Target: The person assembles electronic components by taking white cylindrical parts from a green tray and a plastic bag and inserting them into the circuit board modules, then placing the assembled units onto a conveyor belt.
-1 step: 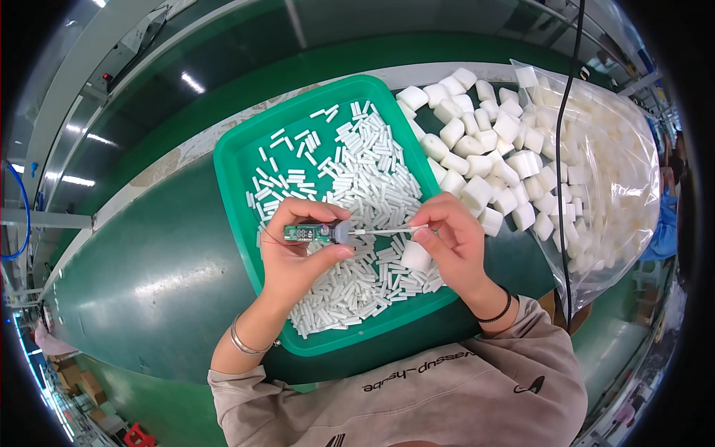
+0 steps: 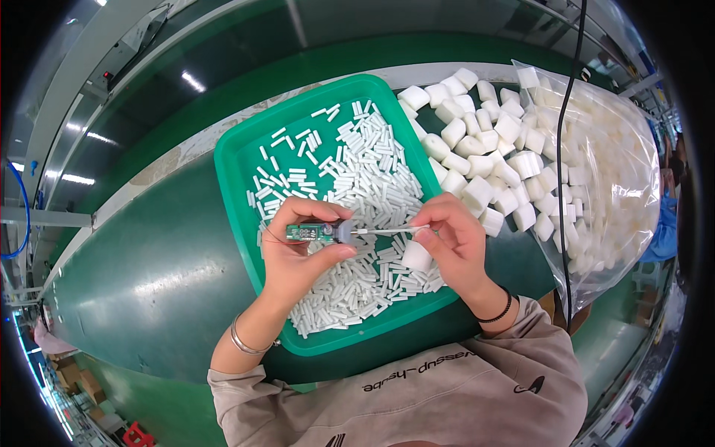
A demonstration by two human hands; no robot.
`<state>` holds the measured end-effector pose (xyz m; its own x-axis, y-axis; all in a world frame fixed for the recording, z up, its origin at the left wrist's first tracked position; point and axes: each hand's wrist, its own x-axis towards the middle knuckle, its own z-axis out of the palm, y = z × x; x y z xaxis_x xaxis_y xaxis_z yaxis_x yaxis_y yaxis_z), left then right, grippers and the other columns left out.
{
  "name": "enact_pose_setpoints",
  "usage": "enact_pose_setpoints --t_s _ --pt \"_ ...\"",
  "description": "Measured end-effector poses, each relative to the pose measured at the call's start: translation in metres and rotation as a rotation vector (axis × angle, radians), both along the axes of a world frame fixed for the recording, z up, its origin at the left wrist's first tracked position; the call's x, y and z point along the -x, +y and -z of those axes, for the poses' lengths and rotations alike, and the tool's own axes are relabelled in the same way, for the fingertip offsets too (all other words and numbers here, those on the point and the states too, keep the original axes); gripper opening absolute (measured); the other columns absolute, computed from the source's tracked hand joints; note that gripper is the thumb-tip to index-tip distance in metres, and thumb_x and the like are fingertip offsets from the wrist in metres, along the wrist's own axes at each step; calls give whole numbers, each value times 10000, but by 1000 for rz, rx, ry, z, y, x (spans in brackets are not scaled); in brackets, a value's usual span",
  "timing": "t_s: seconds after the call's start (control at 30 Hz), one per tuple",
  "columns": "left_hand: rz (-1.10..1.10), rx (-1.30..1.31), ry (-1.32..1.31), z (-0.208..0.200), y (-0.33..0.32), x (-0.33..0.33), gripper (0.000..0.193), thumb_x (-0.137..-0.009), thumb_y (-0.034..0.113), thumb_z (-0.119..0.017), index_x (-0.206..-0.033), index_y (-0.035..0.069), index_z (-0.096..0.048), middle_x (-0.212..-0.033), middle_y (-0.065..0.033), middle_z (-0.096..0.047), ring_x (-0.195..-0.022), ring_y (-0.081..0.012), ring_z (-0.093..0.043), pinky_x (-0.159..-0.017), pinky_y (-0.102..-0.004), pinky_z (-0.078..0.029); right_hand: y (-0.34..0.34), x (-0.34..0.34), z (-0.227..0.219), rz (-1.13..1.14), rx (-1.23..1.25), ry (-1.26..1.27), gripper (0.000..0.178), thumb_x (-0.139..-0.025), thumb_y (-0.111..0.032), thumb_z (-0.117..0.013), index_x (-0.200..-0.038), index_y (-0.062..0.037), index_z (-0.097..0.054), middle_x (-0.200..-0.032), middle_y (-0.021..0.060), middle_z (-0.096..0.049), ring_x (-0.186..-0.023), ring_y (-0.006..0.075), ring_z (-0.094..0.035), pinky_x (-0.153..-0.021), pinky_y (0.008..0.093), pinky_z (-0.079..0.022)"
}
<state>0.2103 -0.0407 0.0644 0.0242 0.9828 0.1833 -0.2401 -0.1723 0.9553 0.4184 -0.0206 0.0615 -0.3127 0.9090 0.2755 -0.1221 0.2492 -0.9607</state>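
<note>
The left hand grips, between bent fingers and thumb, a small green circuit board with a rounded grey plastic collar at its right end; the right hand is closed to a narrow pinch on the far tip of a thin, pale, metallic-looking rod that runs across from the collar, all of it held above the tray. Squeezing off-centre or pulling at an angle could bend the rod or strain it at the collar, and a slack pinch could let it slip among the short white tubes below, where its pale colour would be hard to pick out. The fine red wire beside the left palm might snag if the board were twisted. Further out, a knock from a forearm could tip the shallow green plastic tray or scatter the fat white foam cylinders by the clear plastic bag. The fingers hide the board's underside and the rod's right end; whether the single white foam plug under the right thumb is held or lying loose, I cannot tell.
</note>
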Motion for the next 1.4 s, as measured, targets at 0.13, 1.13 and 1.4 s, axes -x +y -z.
enact_pose_setpoints --t_s 0.13,1.13,1.4 --pt "2 10 0 -2 -1 -2 379 -581 -58 -728 -877 34 -510 -922 -114 -600 -881 -163 -575 -760 -272 -469 -1 0 1 3 9 11 118 -765 37 -555 -882 28 -556 -884 90 -511 -787 143 -524 -690 234 -439" --pt "183 105 283 -9 -8 -7 398 -571 64 -783 -895 39 -553 -870 -45 -613 -817 -123 -592 -732 -239 -473 -1 2 -9 52 -747 -448 258 -605 -93 -710 -836 -34 -612 -717 63 -548 -579 217 -518 -500 284 -420" --pt "-44 220 -6 -6 0 -3 325 -635 -79 -677 -902 23 -524 -932 -120 -605 -918 -164 -571 -750 -264 -491 -17 -15 -39 78 -161 -1181 296 -644 -247 -683 -856 -71 -577 -736 66 -530 -740 211 -534 -585 284 -432"
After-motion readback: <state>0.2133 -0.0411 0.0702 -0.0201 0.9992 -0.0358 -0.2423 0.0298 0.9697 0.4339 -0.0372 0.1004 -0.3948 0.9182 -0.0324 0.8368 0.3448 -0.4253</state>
